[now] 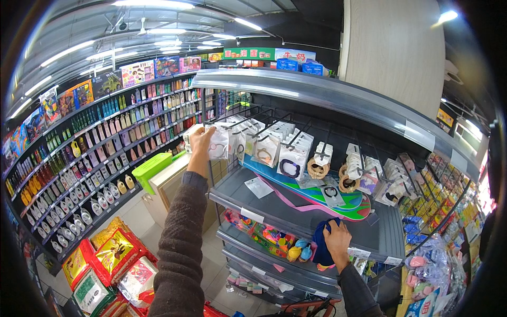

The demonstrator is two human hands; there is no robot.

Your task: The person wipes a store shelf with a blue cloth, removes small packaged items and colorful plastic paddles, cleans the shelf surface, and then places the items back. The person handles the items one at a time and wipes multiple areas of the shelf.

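My left hand [202,140] is raised at the left end of the rack, with its fingers around small clear packets [219,143] of hair ties hanging from a metal hook. My right hand [336,239] holds a bunched dark blue cloth [321,245] against the front edge of the grey shelf [380,233]. Beside the packets hang more carded hair ties, among them a dark one [290,168] and a beige one [317,168]. Underneath them, a colourful board-shaped item [356,212] with a pink strap [285,198] lies on the shelf, along with a loose white packet [258,187].
Lower shelves hold bright toys [273,239]. A wire side panel [431,214] bounds the rack on the right. Bagged goods [119,253] are stacked on the floor at lower left. A green plastic bin [152,170] stands behind my left arm, before shelves of bottles [107,154].
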